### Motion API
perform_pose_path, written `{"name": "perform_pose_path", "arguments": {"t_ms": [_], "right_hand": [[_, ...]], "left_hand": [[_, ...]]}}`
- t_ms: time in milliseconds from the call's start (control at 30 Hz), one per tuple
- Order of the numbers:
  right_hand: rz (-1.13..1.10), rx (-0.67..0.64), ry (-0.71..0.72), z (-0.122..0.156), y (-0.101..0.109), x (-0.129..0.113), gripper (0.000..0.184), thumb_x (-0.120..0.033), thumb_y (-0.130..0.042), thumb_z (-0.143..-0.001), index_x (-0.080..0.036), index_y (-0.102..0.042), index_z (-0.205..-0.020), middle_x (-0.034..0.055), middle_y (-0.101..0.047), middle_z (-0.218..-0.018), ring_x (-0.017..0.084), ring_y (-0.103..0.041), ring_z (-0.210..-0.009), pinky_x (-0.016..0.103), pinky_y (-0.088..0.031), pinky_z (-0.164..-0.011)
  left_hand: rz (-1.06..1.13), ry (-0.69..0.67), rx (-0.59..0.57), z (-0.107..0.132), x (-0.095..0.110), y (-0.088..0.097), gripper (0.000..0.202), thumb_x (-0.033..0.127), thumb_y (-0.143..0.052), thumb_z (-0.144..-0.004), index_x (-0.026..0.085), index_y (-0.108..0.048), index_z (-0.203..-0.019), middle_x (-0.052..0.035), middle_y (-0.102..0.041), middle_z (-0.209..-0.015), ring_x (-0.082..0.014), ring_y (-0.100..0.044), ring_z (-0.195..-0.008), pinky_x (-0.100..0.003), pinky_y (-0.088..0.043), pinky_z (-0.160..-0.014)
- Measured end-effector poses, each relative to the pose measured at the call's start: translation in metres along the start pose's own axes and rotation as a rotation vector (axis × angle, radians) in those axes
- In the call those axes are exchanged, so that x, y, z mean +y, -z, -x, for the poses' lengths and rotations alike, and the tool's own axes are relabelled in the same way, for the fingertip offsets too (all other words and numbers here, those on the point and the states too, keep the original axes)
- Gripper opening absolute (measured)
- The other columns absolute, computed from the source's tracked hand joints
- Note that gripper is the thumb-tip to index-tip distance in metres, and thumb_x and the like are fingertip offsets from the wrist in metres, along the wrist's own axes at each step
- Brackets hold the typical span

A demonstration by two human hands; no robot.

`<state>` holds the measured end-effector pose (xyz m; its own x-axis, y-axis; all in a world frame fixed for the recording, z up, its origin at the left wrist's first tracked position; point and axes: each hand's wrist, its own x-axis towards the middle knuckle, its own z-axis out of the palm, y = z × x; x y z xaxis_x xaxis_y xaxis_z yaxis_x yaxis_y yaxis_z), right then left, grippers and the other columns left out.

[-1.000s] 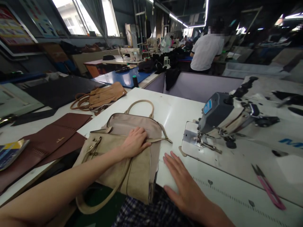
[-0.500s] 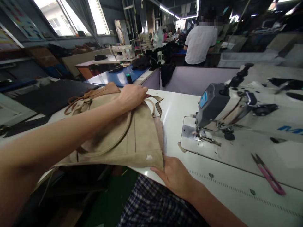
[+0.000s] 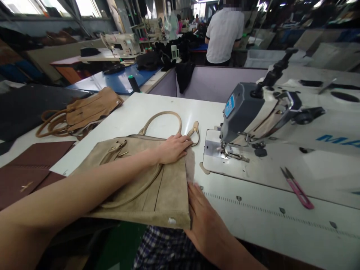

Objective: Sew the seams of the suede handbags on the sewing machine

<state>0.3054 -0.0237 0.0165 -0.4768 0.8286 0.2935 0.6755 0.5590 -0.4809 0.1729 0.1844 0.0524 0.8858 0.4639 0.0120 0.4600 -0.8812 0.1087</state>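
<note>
A beige suede-look handbag (image 3: pixel 173 187) lies flat on the white sewing table, its bottom edge towards me with a small white patch near the corner. My left hand (image 3: pixel 174 148) rests on the bag's upper right part, fingers stretched out and palm down. One rolled handle (image 3: pixel 165 113) arches beyond the top edge; the other curves over the front, partly under my left forearm. By my left fingertips is a looped strap (image 3: pixel 196 131). Against the bag's right side, at the lower corner, lies my right hand (image 3: pixel 206 217), fingers extended and thumb below the corner.
A sewing machine (image 3: pixel 244 112) stands at the right, with pink-handled thread snips (image 3: pixel 298 189) before it. A brown handbag (image 3: pixel 94 108) and a maroon leather piece (image 3: pixel 30 170) lie at the left. A green-topped thread cone (image 3: pixel 133 83) stands beyond. A person in white (image 3: pixel 225 33) stands further back.
The bag now lies flatter and its far handle shows fully. My left hand has come down onto it, and my right fingers have straightened along its side. The view has shifted, revealing the maroon piece.
</note>
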Motion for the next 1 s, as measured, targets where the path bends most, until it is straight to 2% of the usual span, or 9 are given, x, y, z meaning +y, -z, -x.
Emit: {"name": "perform_pose_path", "arguments": {"t_ms": [100,200,267,333,433,567,633,833,1000], "right_hand": [[0.055,-0.007,-0.063,0.002,-0.007,0.0,0.077,-0.012,-0.059,-0.073,-0.001,-0.032,-0.144,0.0256,-0.034,-0.148,0.04,-0.029,-0.139,0.059,-0.037,-0.108],[0.034,-0.031,-0.003,0.0,-0.006,0.001,0.066,-0.01,-0.054,-0.08,-0.009,-0.038,-0.143,0.0212,-0.048,-0.141,0.035,-0.04,-0.134,0.052,-0.042,-0.108],[0.035,-0.03,0.05,-0.001,-0.003,0.005,0.06,-0.008,-0.051,-0.083,-0.013,-0.042,-0.142,0.0176,-0.052,-0.138,0.032,-0.04,-0.134,0.049,-0.038,-0.112],[0.048,-0.028,0.122,-0.002,0.0,0.01,0.056,-0.008,-0.05,-0.085,-0.014,-0.044,-0.14,0.0146,-0.054,-0.137,0.03,-0.041,-0.134,0.048,-0.032,-0.115],[0.071,-0.044,0.168,-0.001,0.002,0.016,0.053,-0.017,-0.054,-0.087,-0.008,-0.046,-0.138,0.0173,-0.054,-0.136,0.029,-0.044,-0.132,0.044,-0.031,-0.117],[0.136,-0.069,0.085,-0.001,0.002,0.015,0.054,-0.023,-0.058,-0.085,-0.006,-0.049,-0.135,0.0205,-0.045,-0.143,0.034,-0.034,-0.138,0.05,-0.031,-0.115],[0.178,-0.046,0.047,-0.001,0.001,0.014,0.049,-0.021,-0.057,-0.084,-0.004,-0.054,-0.13,0.0222,-0.048,-0.14,0.036,-0.036,-0.136,0.051,-0.035,-0.112],[0.23,0.064,0.206,-0.001,-0.003,0.018,0.036,-0.014,-0.044,-0.09,-0.003,-0.061,-0.12,0.0211,-0.062,-0.123,0.03,-0.056,-0.119,0.044,-0.043,-0.109],[0.244,0.087,0.34,-0.006,0.011,0.036,0.039,-0.007,-0.042,-0.089,-0.002,-0.057,-0.124,0.0164,-0.067,-0.117,0.026,-0.06,-0.113,0.036,-0.038,-0.114]], "left_hand": [[-0.066,0.084,0.065,0.004,0.01,-0.007,0.035,0.031,-0.047,-0.093,0.016,-0.049,-0.125,-0.0101,-0.042,-0.141,-0.0296,-0.041,-0.121,-0.049,-0.036,-0.102],[-0.037,0.19,0.057,0.002,0.014,-0.008,0.029,0.036,-0.047,-0.092,0.015,-0.053,-0.11,-0.0116,-0.041,-0.141,-0.0331,-0.04,-0.121,-0.053,-0.042,-0.091],[0.053,0.23,0.023,-0.002,0.012,-0.006,0.022,0.031,-0.047,-0.091,0.015,-0.051,-0.106,-0.013,-0.041,-0.139,-0.0337,-0.041,-0.119,-0.054,-0.045,-0.086],[0.141,0.246,-0.005,-0.006,0.007,-0.004,0.018,0.026,-0.051,-0.088,0.015,-0.049,-0.102,-0.0141,-0.041,-0.136,-0.0327,-0.042,-0.119,-0.055,-0.045,-0.085],[0.205,0.243,-0.013,-0.008,0.0,-0.004,0.018,0.024,-0.055,-0.083,0.017,-0.047,-0.097,-0.0147,-0.041,-0.134,-0.0295,-0.043,-0.119,-0.051,-0.047,-0.086],[0.227,0.225,0.105,-0.007,-0.003,-0.009,0.022,0.015,-0.057,-0.074,0.017,-0.051,-0.095,-0.0128,-0.042,-0.133,-0.0278,-0.043,-0.118,-0.048,-0.044,-0.094],[0.182,0.231,0.135,-0.008,-0.002,-0.01,0.02,0.016,-0.056,-0.074,0.015,-0.054,-0.094,-0.0133,-0.042,-0.133,-0.0295,-0.043,-0.116,-0.05,-0.043,-0.095],[0.141,0.272,-0.034,-0.012,0.001,-0.01,0.023,0.037,-0.056,-0.086,0.014,-0.06,-0.09,-0.0132,-0.044,-0.13,-0.033,-0.042,-0.116,-0.056,-0.044,-0.087],[0.122,0.232,-0.021,-0.032,-0.001,-0.009,0.021,0.036,-0.056,-0.088,0.016,-0.061,-0.094,-0.0106,-0.046,-0.128,-0.0312,-0.044,-0.115,-0.053,-0.045,-0.085]]}}
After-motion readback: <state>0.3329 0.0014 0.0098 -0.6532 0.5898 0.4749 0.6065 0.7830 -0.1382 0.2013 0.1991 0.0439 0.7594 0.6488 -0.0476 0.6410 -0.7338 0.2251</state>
